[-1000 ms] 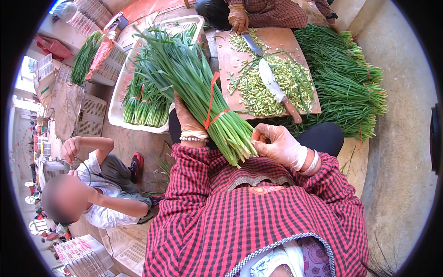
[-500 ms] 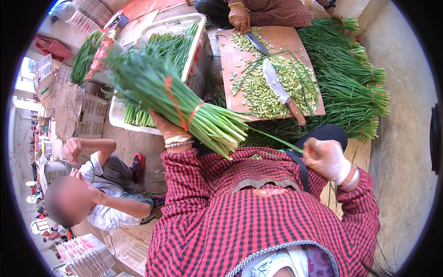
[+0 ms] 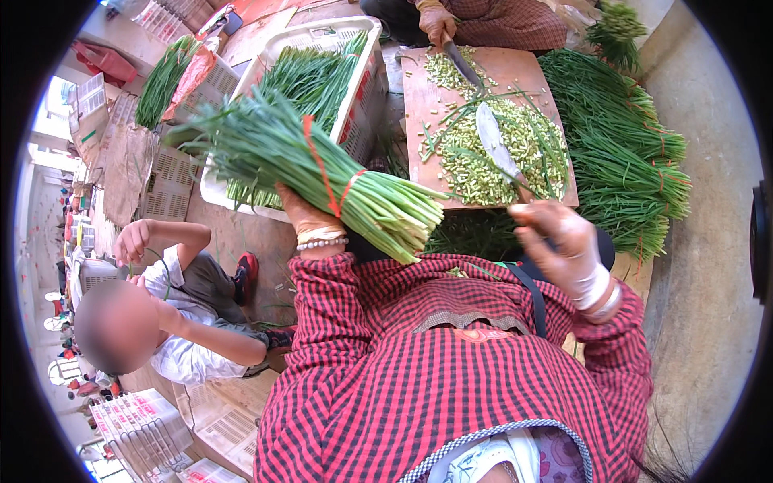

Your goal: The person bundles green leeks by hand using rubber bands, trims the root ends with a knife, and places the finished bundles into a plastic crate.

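My left hand (image 3: 304, 216) is closed around a thick bunch of garlic chives (image 3: 322, 173). The bunch is tied with red bands, its pale cut ends toward my lap and its leaves over the white crate. My right hand (image 3: 564, 241) is over the near edge of the chopping board, at the wooden handle of a knife (image 3: 498, 143). Its fingers are blurred and cover the handle's end; whether they grip it I cannot tell. The knife's blade lies across a heap of chopped stems (image 3: 463, 173) on the chopping board (image 3: 423, 161).
Across the board, another person's gloved hand (image 3: 436, 20) holds a second knife (image 3: 460, 64). Tied chive bunches (image 3: 612, 153) are piled at the right. A white crate (image 3: 374, 48) with chives stands behind my left hand. A person in white (image 3: 181, 354) sits at my left.
My right hand has moved up and forward from my lap to the knife handle; the green stalk it held is no longer seen. The other person's knife has shifted, and a bunch at far right is raised.
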Demonstrator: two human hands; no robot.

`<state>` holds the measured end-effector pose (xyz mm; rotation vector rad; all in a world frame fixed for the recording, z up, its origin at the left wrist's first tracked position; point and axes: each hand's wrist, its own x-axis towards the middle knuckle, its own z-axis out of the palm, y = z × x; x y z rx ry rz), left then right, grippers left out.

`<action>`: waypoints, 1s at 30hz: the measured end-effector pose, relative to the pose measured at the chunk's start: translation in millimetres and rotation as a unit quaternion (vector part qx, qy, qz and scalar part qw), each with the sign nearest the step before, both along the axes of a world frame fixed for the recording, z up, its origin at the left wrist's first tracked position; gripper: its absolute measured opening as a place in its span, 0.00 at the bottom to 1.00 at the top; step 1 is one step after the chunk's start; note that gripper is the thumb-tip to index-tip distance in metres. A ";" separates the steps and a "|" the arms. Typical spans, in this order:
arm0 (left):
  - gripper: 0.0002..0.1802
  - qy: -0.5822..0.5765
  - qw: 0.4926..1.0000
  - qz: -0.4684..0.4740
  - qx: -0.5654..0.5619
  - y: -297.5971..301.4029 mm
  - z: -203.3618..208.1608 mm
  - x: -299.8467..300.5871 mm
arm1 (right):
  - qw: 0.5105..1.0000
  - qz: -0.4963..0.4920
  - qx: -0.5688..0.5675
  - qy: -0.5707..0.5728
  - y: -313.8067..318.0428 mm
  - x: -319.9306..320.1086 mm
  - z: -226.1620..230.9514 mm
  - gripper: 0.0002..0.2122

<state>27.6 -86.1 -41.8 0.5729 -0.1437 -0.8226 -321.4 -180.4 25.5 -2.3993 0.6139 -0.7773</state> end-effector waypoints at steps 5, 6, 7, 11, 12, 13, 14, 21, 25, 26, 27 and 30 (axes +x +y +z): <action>0.29 0.061 0.997 -0.041 -0.013 -11.6 0.5 -21.3 | 0.988 0.106 -0.105 -0.031 30.4 86.1 14.5 0.09; 0.29 0.065 0.997 -0.039 0.012 -9.4 -1.8 -22.1 | 0.989 0.094 -0.116 -0.002 34.5 95.7 14.7 0.08; 0.29 0.072 0.996 -0.041 0.035 -10.8 -4.4 -24.4 | 0.988 0.078 -0.128 0.029 36.8 101.8 13.3 0.07; 0.28 0.074 0.995 -0.013 0.065 -15.3 -12.2 -26.9 | 0.970 0.052 -0.196 0.132 36.7 107.6 -13.5 0.04; 0.27 0.080 0.995 -0.008 0.058 -14.3 -12.3 -27.5 | 0.969 0.054 -0.200 0.137 36.4 105.7 -19.8 0.04; 0.27 0.082 0.995 -0.007 0.058 -13.9 -12.3 -28.0 | 0.969 0.055 -0.200 0.138 36.8 104.6 -24.7 0.04; 0.27 0.078 0.992 0.018 0.096 -13.9 -12.1 -28.7 | 0.969 0.040 -0.185 0.161 37.4 104.1 -27.8 0.04; 0.26 0.078 0.985 0.040 0.149 -14.7 -3.8 -35.9 | 0.984 0.011 -0.110 0.139 36.7 102.3 -43.6 0.07; 0.25 0.093 0.987 0.022 0.127 -17.1 -4.0 -39.8 | 0.994 0.048 0.034 0.096 32.2 98.7 -42.9 0.06; 0.25 0.087 0.990 0.017 0.112 -18.6 -10.4 -36.9 | 0.991 0.050 0.076 0.099 32.3 96.7 -41.8 0.06; 0.25 0.087 0.990 0.018 0.113 -17.9 -9.8 -33.9 | 0.991 0.050 0.077 0.099 33.7 94.3 -40.1 0.06; 0.24 0.097 0.993 -0.013 0.062 -14.3 -8.8 -26.3 | 0.984 0.068 0.023 0.163 37.8 81.3 -40.3 0.06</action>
